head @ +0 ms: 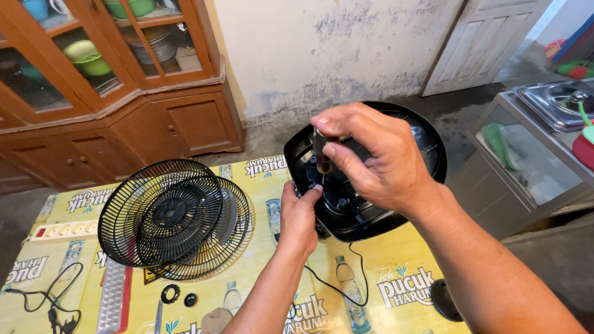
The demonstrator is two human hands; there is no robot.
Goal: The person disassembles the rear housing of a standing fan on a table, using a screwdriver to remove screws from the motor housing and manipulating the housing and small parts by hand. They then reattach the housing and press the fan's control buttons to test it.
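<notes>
My right hand (377, 158) is closed around the handle of a screwdriver (321, 151), fingers and thumb pinched together at its top, with the shaft pointing straight down into the black fan base (427, 148) beneath it. My left hand (299, 213) sits just below and to the near side of the right, its fingers curled shut against the near rim of that base, bracing it at the spot where the screwdriver tip meets the plastic. The base's black power cord (346, 284) trails away under my left wrist across the yellow printed tablecloth (396, 260). Well off to the left of my left hand lie the stacked black fan grilles (173, 216), and beyond them a white power strip (62, 231).
</notes>
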